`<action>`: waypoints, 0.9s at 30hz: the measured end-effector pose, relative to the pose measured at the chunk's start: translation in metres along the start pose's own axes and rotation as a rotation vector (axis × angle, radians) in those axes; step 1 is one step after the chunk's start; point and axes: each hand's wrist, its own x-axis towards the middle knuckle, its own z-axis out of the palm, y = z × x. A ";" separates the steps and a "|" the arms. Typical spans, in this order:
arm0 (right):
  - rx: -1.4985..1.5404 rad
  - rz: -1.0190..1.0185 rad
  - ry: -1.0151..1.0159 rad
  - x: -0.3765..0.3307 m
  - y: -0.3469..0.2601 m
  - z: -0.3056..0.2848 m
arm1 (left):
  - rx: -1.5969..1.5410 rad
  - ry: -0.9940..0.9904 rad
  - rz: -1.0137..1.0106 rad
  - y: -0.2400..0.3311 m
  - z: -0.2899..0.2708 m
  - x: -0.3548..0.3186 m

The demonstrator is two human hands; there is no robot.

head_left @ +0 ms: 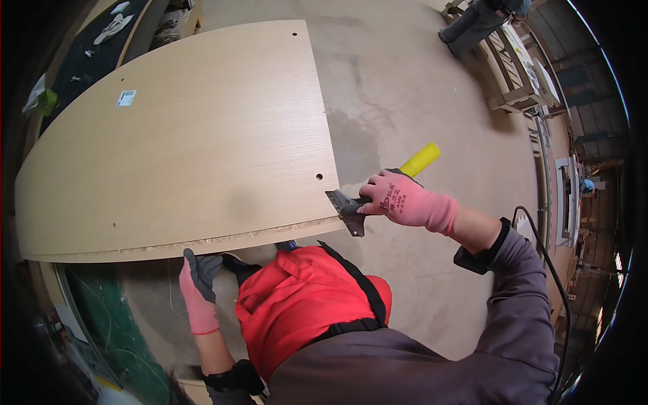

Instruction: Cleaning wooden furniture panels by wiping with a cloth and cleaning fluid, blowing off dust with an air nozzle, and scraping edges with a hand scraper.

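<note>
A large light wood-grain panel (202,135) with a curved far-left edge lies before me. A rough groove (223,236) runs along its near side. My right hand (405,199), in a pink and dark-grey glove, is closed round a scraper (349,210) with a yellow handle and a black head. Its blade end rests at the panel's near right corner, beside the end of the groove. My left hand (201,287), gloved alike, is at the panel's near edge. One fingertip touches that edge, and the other fingers are apart from it, loosely bent with nothing visible in them.
A white label (126,98) and several small dark holes mark the panel. Behind it at far left is a dark-topped bench (94,50) with small items. A person (472,27) stands by a wooden rack (516,71) at far right. A black cable (550,270) hangs beside my right arm.
</note>
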 end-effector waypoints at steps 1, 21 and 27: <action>0.007 0.005 -0.008 0.000 0.000 0.001 | -0.001 0.006 0.003 0.000 0.001 -0.001; 0.071 0.117 0.066 0.019 -0.024 -0.005 | 0.009 0.025 0.025 0.006 0.020 -0.013; -0.053 0.042 0.054 0.021 -0.033 -0.011 | -0.090 0.043 0.090 -0.007 0.000 -0.003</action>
